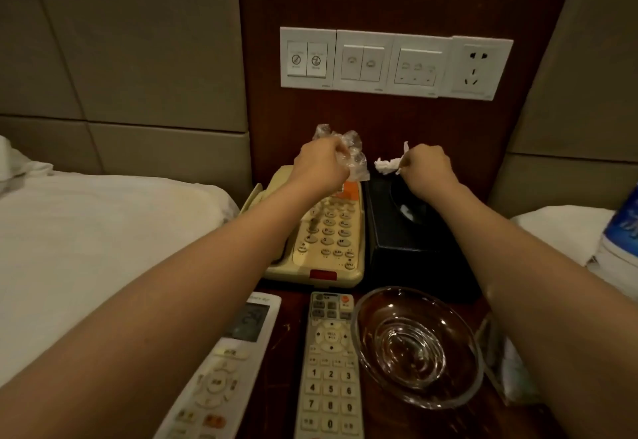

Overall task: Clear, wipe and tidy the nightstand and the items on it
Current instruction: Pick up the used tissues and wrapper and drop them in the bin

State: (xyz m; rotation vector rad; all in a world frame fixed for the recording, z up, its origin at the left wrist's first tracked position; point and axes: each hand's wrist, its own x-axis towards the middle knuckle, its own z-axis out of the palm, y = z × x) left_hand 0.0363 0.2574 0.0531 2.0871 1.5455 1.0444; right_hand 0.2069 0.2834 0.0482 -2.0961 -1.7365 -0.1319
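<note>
Left hand (321,166) grips crumpled plastic (355,155) above the phone (328,231); right hand (428,169) pinches a tissue (386,165) over the black box (414,231), at the nightstand (293,342) back edge

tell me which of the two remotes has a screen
The left remote, on the bed side, has a grey display. The right remote, beside the glass bowl, shows only buttons.
</note>
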